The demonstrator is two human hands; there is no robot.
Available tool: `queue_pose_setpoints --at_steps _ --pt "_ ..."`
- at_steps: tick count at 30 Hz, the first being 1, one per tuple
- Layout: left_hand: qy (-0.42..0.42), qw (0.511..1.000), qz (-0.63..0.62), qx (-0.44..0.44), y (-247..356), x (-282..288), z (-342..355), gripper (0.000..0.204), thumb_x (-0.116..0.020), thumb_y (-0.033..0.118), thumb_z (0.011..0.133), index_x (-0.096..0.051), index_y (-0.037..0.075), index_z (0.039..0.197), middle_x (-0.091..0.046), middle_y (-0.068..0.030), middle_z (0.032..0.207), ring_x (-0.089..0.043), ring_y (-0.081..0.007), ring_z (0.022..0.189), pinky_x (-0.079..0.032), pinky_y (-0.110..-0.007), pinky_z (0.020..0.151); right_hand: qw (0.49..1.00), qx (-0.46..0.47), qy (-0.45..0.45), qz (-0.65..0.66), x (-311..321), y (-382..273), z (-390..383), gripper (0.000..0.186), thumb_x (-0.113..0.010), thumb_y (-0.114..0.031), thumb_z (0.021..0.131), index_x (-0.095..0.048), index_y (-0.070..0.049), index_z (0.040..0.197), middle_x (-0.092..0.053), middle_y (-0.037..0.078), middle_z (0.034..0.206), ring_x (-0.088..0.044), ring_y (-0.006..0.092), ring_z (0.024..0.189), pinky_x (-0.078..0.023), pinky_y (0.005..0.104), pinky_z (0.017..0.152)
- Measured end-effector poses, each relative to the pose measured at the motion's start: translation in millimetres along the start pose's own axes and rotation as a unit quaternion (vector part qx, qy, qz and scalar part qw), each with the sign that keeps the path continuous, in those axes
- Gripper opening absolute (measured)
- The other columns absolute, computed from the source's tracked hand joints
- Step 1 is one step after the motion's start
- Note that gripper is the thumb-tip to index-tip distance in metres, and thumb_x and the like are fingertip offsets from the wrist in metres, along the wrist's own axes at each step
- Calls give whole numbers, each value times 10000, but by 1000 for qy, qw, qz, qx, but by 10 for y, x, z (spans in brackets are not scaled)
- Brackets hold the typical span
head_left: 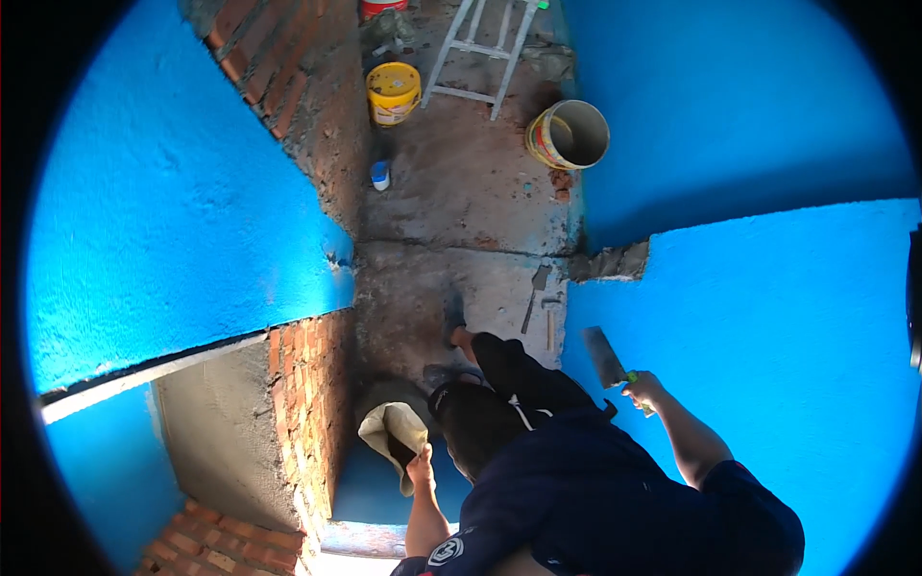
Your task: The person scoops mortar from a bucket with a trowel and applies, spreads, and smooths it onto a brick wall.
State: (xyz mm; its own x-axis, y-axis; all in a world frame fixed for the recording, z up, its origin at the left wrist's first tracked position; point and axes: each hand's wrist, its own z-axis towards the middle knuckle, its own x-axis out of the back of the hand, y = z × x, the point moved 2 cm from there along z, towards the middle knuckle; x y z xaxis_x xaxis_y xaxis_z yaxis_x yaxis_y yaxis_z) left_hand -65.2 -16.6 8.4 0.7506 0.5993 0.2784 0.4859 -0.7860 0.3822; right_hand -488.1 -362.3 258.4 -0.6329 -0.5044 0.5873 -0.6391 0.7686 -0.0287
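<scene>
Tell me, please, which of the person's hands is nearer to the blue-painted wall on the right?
Right. The right hand holds a flat steel trowel against the blue wall; the left hand holds a board by the brick pillar.

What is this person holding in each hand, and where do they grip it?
The right hand grips a trowel by its green handle; the left hand holds a plaster board at its near edge.

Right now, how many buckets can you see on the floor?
2. A yellow bucket stands by the brick wall, near the foot of the ladder. A bigger bucket lies tipped by the blue wall. A red thing at the top edge may be another.
</scene>
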Motion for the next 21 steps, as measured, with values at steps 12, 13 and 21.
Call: queue_pose_setpoints --at_steps 12,13,21 --pt "41 992 -119 2 794 494 -69 182 -558 -61 661 -585 84 768 -490 -25 596 -422 -159 430 -342 -339 362 996 15 -84 39 161 -456 714 108 -714 -27 832 -623 -9 778 -522 73 550 -493 169 437 -411 338 385" --pt "24 999 5 -24 767 724 15 182 -574 -31 687 -631 73 825 -536 -52 622 -483 -190 472 -402 -357 416 996 7 -88 18 156 -576 755 108 -715 -45 832 -622 -13 786 -541 77 564 -512 173 451 -429 346 396" --pt "-36 994 -22 102 1985 305 -169 29 -603 21 774 -630 32 774 -567 -83 665 -605 -227 571 -559 -403 465 996 -13 -84 -11 705 -661 966 106 -724 -76 819 -629 -40 851 -528 65 561 -512 154 456 -444 337 400"
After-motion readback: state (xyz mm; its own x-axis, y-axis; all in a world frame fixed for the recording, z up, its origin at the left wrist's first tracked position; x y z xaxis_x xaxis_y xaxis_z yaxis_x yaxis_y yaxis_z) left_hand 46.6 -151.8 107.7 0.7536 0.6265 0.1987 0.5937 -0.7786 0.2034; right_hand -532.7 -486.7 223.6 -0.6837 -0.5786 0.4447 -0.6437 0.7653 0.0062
